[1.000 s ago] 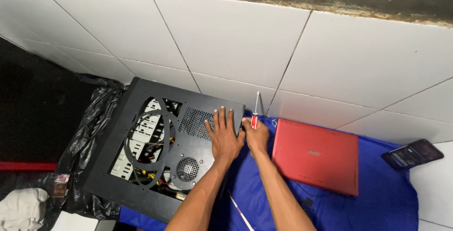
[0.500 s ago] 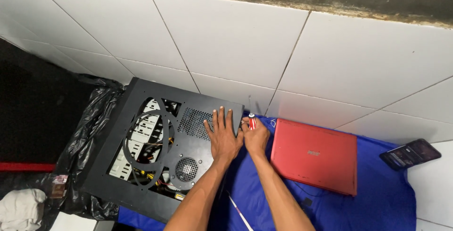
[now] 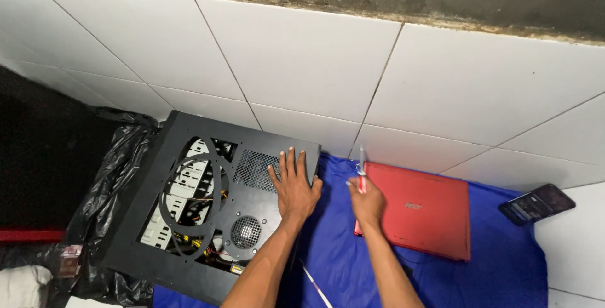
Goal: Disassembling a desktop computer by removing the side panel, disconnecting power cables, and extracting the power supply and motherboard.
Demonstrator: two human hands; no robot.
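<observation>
Left hand (image 3: 295,188) flat on computer case (image 3: 208,207)

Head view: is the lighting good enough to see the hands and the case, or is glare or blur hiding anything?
Head view: even, soft light, no harsh glare on the white tiles; left hand flat on the black computer case and right hand holding a screwdriver are sharp; the case interior is dim through the cutouts; the far left floor falls into deep shadow; tile lines bow slightly from the wide lens.
</observation>
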